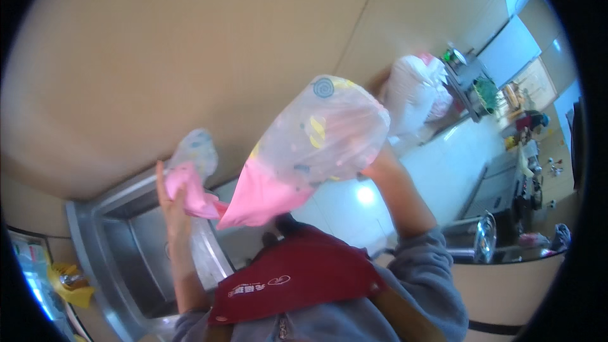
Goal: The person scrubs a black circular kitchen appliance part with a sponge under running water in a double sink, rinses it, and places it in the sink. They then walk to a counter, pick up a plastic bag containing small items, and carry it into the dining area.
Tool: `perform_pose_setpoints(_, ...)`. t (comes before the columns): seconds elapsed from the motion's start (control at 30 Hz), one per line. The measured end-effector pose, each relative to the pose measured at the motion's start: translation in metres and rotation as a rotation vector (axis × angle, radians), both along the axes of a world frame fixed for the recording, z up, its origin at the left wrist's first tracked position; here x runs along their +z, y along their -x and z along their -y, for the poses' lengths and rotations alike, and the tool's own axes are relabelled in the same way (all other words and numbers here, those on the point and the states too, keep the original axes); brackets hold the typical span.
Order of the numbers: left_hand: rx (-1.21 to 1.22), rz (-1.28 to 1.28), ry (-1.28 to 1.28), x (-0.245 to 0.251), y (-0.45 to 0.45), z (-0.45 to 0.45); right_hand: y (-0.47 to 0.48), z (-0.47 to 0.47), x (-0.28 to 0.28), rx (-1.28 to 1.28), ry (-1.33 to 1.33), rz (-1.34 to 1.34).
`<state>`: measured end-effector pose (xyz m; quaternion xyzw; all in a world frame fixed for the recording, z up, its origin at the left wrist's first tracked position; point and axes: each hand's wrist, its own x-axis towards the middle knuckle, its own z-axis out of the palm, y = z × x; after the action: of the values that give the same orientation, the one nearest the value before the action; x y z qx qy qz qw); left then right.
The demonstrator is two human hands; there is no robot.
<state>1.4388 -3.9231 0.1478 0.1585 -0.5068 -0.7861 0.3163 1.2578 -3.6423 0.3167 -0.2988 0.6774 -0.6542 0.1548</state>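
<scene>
My left hand (175, 206) holds a bunched pink piece (186, 183) that looks like a rubber glove, with a translucent patterned cuff (202, 145) rising behind the fingers. From there a pink end (266, 194) stretches right into a wide, translucent plastic cuff (308, 137) with spirals and yellow marks. My right hand (373, 164) is at the cuff's right end, mostly covered by it; whether it is inside or behind, and how its fingers are set, I cannot tell. A dark red apron (299, 280) covers my front.
A steel sink (142, 247) lies below my left hand, beside a tan wall (190, 57). White filled plastic bags (413, 95) stand against the wall at right. Further off are a steel table (468, 76) with a green basket (485, 95), and a person (532, 121).
</scene>
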Motion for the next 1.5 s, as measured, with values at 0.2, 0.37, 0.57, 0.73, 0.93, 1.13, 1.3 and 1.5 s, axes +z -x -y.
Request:
perform_pose_setpoints(0.2, 0.133, 0.274, 0.448, 0.041, -0.012, -0.018, -0.039, -0.024, -0.002, -0.073, -0.114, 0.174)
perform_pose_setpoints(0.37, -0.375, 0.155, 0.578, 0.085, 0.003, -0.089, -0.070, -0.028, -0.014, -0.174, -0.302, -0.224)
perform_pose_setpoints(0.57, -0.325, 0.237, 0.841, 0.105, 0.056, -0.173, -0.068, -0.064, -0.038, -0.428, -0.423, -0.604)
perform_pose_setpoints(0.73, -0.344, 0.245, 0.882, 0.120, 0.083, -0.211, -0.053, -0.129, -0.047, -0.573, -0.419, -0.629)
perform_pose_setpoints(0.93, -0.479, 0.318, 0.925, 0.141, 0.104, -0.265, -0.043, -0.196, -0.057, -0.642, -0.410, -0.584)
perform_pose_setpoints(1.13, -0.566, 0.361, 0.938, 0.155, 0.127, -0.335, -0.032, -0.263, -0.052, -0.716, -0.393, -0.616)
perform_pose_setpoints(1.3, -0.660, 0.269, 0.946, 0.160, 0.146, -0.399, -0.035, -0.326, -0.047, -0.827, -0.383, -0.630)
perform_pose_setpoints(1.5, -0.794, 0.260, 0.964, 0.170, 0.167, -0.473, -0.044, -0.391, -0.042, -1.010, -0.413, -0.684)
